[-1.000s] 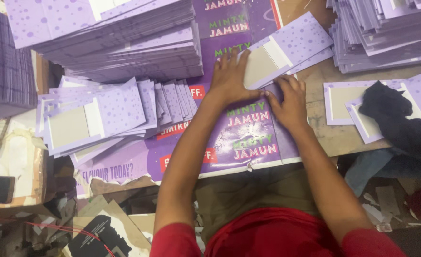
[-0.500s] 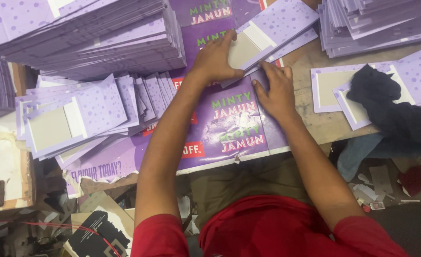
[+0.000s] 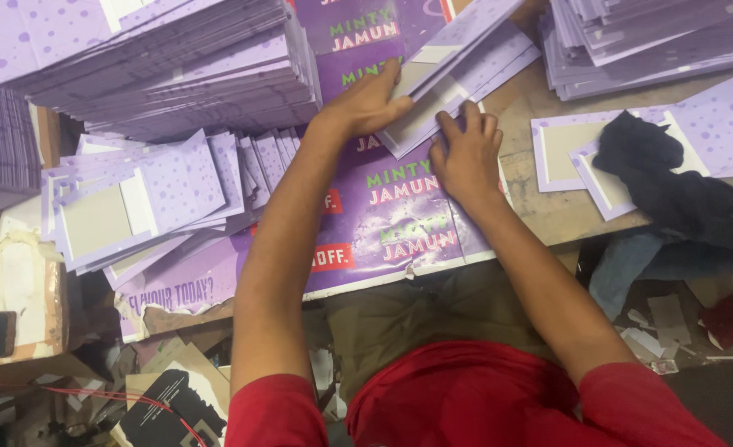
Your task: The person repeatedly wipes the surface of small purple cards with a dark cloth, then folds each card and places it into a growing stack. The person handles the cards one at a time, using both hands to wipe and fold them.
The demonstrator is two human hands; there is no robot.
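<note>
A few purple dotted cards with grey inner panels (image 3: 466, 66) lie fanned at an angle on a purple printed poster (image 3: 391, 240). My left hand (image 3: 371, 103) grips their left edge, fingers over a grey panel. My right hand (image 3: 466, 153) is just below, its curled fingertips pressing on the lowest card's edge. Both forearms reach up from my red sleeves.
A tall stack of the same purple cards (image 3: 176, 66) fills the upper left, with a fanned pile (image 3: 135, 199) below it. Another stack (image 3: 648, 33) sits at the upper right. A dark cloth (image 3: 673, 182) lies over loose cards (image 3: 561, 149) on the wooden table (image 3: 549, 215). Scraps litter the floor.
The card that my left hand held tilted up now lies lower over the others. Both hands have stayed on the cards, and my right fingers have crept onto the lowest card's edge.
</note>
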